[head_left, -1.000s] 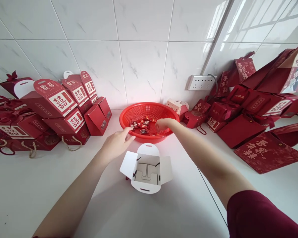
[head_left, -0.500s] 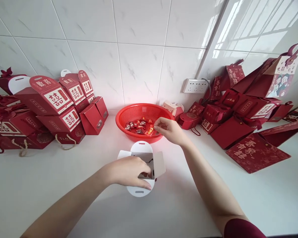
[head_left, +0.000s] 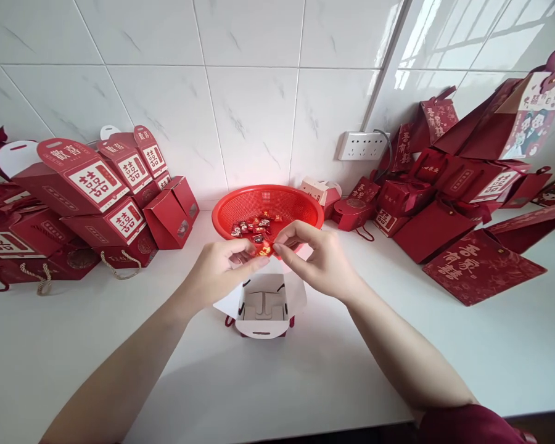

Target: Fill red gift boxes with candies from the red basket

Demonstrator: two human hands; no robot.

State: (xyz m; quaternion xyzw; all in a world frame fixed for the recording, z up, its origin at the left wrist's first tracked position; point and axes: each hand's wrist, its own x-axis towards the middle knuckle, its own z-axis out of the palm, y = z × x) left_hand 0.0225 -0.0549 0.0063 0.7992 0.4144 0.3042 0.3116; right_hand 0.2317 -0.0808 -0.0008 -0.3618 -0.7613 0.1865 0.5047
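White counter (head_left: 259,385) below marbled tiles (head_left: 254,123)

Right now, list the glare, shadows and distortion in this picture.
Head view: bright, barred glare on the right-hand wall tiles; head view: soft shadow on the white counter, nearer than the open box; head view: pinkish tint on the wall behind the red basket; head view: wide-angle stretching toward the edges.

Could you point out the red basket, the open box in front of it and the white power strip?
Red basket (head_left: 267,199), head view: mesh of its back wall.
Open box (head_left: 263,303), head view: its inside bottom.
White power strip (head_left: 364,147), head view: middle of its front face.
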